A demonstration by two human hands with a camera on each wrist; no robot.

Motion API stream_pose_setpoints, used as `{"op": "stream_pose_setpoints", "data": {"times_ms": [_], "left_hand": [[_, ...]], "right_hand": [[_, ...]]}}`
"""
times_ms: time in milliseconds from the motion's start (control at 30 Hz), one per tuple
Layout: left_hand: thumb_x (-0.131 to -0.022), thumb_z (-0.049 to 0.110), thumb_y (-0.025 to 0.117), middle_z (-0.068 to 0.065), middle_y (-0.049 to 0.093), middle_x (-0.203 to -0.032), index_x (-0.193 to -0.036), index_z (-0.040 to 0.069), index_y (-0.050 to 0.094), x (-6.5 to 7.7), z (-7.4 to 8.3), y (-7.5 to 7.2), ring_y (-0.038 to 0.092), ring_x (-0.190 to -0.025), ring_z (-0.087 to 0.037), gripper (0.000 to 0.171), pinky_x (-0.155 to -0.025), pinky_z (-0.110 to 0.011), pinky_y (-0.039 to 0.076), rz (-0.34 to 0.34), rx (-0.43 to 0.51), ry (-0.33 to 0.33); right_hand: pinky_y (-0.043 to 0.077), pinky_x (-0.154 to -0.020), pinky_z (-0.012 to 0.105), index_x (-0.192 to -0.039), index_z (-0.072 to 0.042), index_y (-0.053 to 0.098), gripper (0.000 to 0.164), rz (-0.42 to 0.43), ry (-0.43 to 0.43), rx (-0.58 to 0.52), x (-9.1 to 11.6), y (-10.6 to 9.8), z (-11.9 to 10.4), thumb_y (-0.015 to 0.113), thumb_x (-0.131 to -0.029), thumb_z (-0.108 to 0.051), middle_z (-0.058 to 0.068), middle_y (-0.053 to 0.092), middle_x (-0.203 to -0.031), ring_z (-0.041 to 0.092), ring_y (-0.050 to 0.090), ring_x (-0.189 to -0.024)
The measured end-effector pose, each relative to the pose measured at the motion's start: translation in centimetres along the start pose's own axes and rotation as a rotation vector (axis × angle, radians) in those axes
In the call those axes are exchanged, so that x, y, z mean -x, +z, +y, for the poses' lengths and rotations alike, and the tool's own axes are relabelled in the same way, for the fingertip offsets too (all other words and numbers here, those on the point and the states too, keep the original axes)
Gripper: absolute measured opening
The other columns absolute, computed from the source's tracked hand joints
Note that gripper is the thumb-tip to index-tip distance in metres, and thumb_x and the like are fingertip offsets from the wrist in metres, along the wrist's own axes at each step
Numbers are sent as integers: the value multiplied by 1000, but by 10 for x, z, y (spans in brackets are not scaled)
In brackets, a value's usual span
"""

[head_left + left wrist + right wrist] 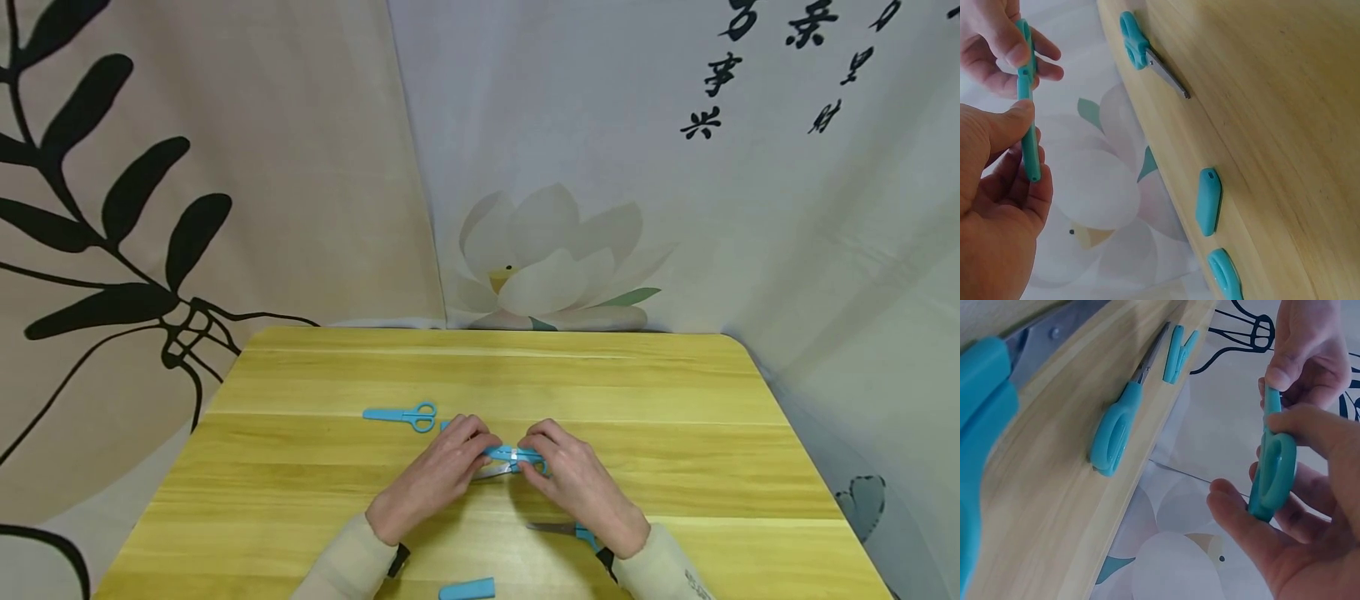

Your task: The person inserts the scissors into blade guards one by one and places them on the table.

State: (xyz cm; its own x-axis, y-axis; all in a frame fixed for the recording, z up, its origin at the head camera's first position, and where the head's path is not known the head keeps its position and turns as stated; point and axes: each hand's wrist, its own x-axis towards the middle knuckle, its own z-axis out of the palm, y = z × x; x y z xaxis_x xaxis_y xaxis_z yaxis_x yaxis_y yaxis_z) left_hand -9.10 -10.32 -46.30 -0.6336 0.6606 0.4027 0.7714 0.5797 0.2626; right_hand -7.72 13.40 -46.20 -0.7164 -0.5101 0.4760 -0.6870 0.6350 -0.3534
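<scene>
Over the middle of the table, both hands hold one pair of blue-handled scissors [1277,472] whose blades are covered by a blue sheath [1030,153]. My left hand [450,462] pinches the sheath between thumb and fingers. My right hand [573,475] grips the scissors by the finger loops, with thumb and fingers on either side. In the head view, bare metal blades of other blue-handled scissors [491,472] show just below the held pair. A loose blue sheath [1209,203] lies on the table, its head-view end partly hidden behind my left hand.
Sheathed blue scissors [397,415] lie on the wooden table [675,400] beyond my left hand. Another bare-bladed pair [555,527] lies beside my right wrist, partly hidden. A blue sheath [467,590] is at the near edge. A printed curtain [555,125] hangs behind.
</scene>
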Motion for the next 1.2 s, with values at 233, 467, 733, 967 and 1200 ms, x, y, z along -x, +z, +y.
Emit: {"op": "stream_pose_setpoints", "data": {"times_ms": [233,467,733,967,1200], "left_hand": [[-92,4,78,1,58,-106,-110,9,73,0,0,0,53,-94,-14,19,-79,-25,50,11,-29,34],[-95,7,76,1,58,-106,-110,11,73,2,1,2,53,-94,-14,16,-79,-24,50,2,-37,32],[-96,9,74,1,57,-105,-110,10,72,1,0,2,52,-93,-14,14,-79,-25,49,2,-37,18],[-97,12,75,2,59,-107,-109,11,72,4,-5,4,52,-94,-14,13,-79,-25,49,0,36,-16],[-98,14,74,2,60,-107,-109,13,71,7,-9,3,56,-96,-15,12,-82,-30,52,-19,12,-50]], "right_hand": [[54,-64,18,-97,-6,74,23,2,-8,23,-2,3,-1,90,-80,-10,4,64,-106,10,66,-79],[54,-65,18,-97,-7,74,24,4,-15,19,-2,7,-3,91,-80,-9,3,63,-105,10,65,-80],[53,-63,16,-95,-7,74,22,22,-17,24,-4,8,-3,90,-80,-9,3,64,-105,9,64,-78],[55,-68,20,-98,-8,73,23,-15,15,2,-4,12,-2,89,-81,-9,2,63,-106,10,64,-83],[59,-78,32,-122,-7,70,41,-115,94,-24,-4,9,-1,87,-87,-23,7,62,-127,18,67,-101]]}}
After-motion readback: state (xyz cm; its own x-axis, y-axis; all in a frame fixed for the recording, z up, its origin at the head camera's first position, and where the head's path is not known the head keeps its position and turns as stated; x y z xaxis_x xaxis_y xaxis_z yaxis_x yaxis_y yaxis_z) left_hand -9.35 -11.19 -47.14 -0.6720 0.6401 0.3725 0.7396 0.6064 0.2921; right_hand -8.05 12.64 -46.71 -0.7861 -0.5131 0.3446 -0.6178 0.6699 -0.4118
